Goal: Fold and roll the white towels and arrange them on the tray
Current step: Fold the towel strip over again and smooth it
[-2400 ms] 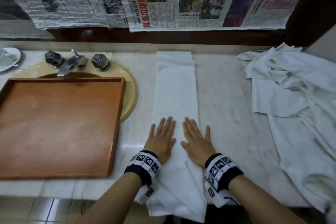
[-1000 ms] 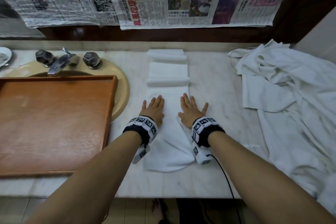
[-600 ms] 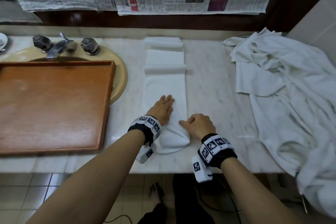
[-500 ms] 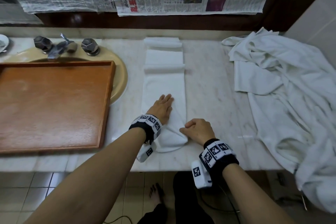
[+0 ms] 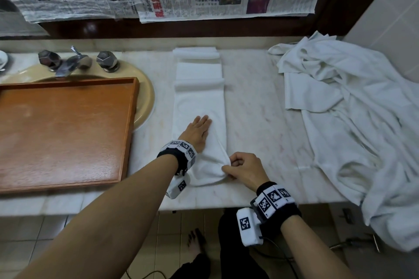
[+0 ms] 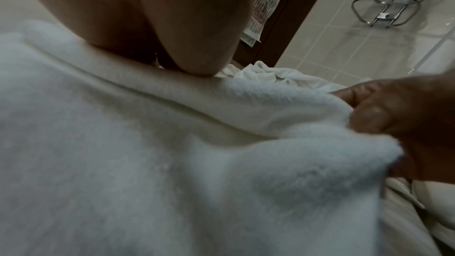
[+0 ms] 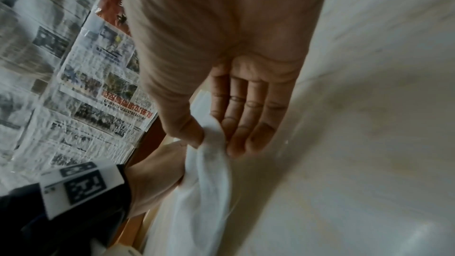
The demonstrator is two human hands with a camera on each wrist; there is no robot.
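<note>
While the folded white towel [image 5: 199, 106] lies as one long strip on the marble counter [image 5: 256, 120], its long axis runs from the back edge straight toward the front edge, where its rounded near end stops just short of the drop. Left hand [image 5: 198, 132]: flat, fingers straight and together, palm pressing the strip a little behind that near end, toward the strip's left side. Right hand [image 5: 243, 169]: fingers curled, thumb and fingertips pinching the right-hand flap of the near end; the right wrist view shows the cloth caught between thumb and fingers, though the blur there hides how much of the fold is taken up. Far end of strip: two raised cross-folds near the back edge. Governing relation: the free length of towel lies wholly away from both hands, toward the back edge, so a roll would likely start at the near end and travel along that axis; the right hand is the nearer to the starting edge, the left serving as anchor. Tray [image 5: 127, 133]: wooden, at the left of the counter, partly over the sink [image 5: 147, 97], holding no towels. Loose white towels [image 5: 353, 124]: heaped at the right end of the counter, unfolded, well apart from the strip.
</note>
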